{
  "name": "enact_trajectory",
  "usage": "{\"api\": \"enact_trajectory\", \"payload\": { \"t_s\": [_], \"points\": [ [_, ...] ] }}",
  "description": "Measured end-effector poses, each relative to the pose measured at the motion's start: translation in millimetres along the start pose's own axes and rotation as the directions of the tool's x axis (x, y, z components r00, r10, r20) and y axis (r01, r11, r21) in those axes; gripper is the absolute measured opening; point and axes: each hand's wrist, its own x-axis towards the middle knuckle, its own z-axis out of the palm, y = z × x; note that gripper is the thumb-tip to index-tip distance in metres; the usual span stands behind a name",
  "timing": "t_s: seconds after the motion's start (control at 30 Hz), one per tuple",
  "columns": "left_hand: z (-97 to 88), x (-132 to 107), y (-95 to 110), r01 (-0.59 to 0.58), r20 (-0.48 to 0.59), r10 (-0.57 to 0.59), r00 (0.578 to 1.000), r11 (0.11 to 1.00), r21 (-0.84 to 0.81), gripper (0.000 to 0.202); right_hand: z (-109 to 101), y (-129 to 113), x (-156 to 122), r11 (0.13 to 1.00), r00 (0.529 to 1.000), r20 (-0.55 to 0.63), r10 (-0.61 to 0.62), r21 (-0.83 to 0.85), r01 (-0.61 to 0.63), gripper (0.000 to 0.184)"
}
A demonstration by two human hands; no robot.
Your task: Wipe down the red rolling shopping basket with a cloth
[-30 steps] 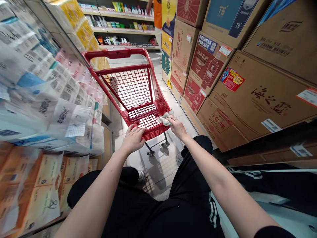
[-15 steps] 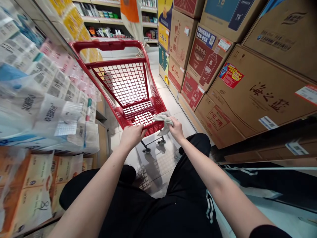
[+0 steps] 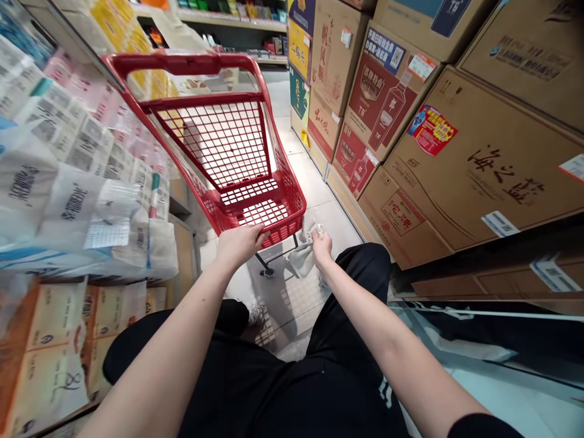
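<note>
A red shopping cart (image 3: 261,226) with a grid basket stands in front of me, its near rim between my knees. My left hand (image 3: 239,246) is closed over the near left part of that rim. In my right hand (image 3: 322,248) is a crumpled whitish cloth (image 3: 301,260), gripped at its top, with the rest hanging down. The cloth is just right of the cart's near corner, over the floor. Part of the cart's wheels shows beneath the basket.
Stacked cardboard boxes (image 3: 493,176) line the right side of the aisle. Plastic-wrapped paper packs (image 3: 73,207) and orange-and-cream packages (image 3: 55,347) fill the left. Behind the cart are shelves (image 3: 241,24) of small goods. Pale tiles (image 3: 296,310) cover the floor.
My right hand has drawn the cloth off the cart's near right corner, slightly down, and it now hangs beside the cart. My left hand stays on the rim. The view has shifted a little.
</note>
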Motion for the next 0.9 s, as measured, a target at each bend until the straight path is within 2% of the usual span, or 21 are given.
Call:
{"api": "enact_trajectory", "payload": {
  "t_s": [0.1, 0.17, 0.27, 0.4, 0.53, 0.63, 0.77, 0.9],
  "points": [
    [-0.7, 0.0, -2.0, 0.007, 0.013, -0.007, 1.000, 1.000, 0.001, 0.042, 0.3, -6.8, -1.3, 0.997, 1.000, -0.007, 0.031, 0.065, -0.030, 0.029],
    [-1.0, 0.0, -2.2, 0.010, 0.019, -0.010, 1.000, 1.000, -0.007, 0.044, 2.9, -15.0, -3.0, 0.997, 0.995, 0.080, -0.052, 0.060, 0.047, 0.027],
    [-1.1, -0.3, -2.5, 0.004, 0.009, -0.004, 1.000, 1.000, -0.015, 0.044, 8.5, -24.7, -8.3, 0.984, 0.975, 0.181, -0.132, -0.098, 0.152, 0.026],
    [-0.9, 0.4, -5.1, -0.023, 0.010, 0.024, 1.000, 1.000, -0.020, 0.043, 10.9, -22.8, -20.0, 0.900, 0.953, 0.248, -0.175, -0.352, 0.257, 0.037],
    [0.3, 2.5, -6.4, -0.065, 0.049, 0.067, 0.997, 0.997, -0.038, 0.045, 5.4, -14.1, -19.8, 0.865, 0.955, 0.268, -0.129, -0.440, 0.240, 0.044],
    [1.6, 2.9, -3.5, -0.077, 0.047, 0.078, 0.996, 0.996, -0.035, 0.047, -1.2, -11.2, -5.8, 0.911, 0.959, 0.257, -0.118, -0.355, 0.207, 0.042],
    [1.5, 0.4, 0.8, -0.067, 0.029, 0.068, 0.997, 0.997, -0.029, 0.048, -10.5, -12.3, 12.2, 0.983, 0.961, 0.241, -0.135, -0.092, 0.161, 0.032],
    [0.6, -1.9, 1.0, -0.061, 0.031, 0.061, 0.998, 0.998, -0.023, 0.046, -14.1, -18.1, 6.1, 0.986, 0.975, 0.152, -0.162, 0.068, 0.154, 0.034]
  ]
}}
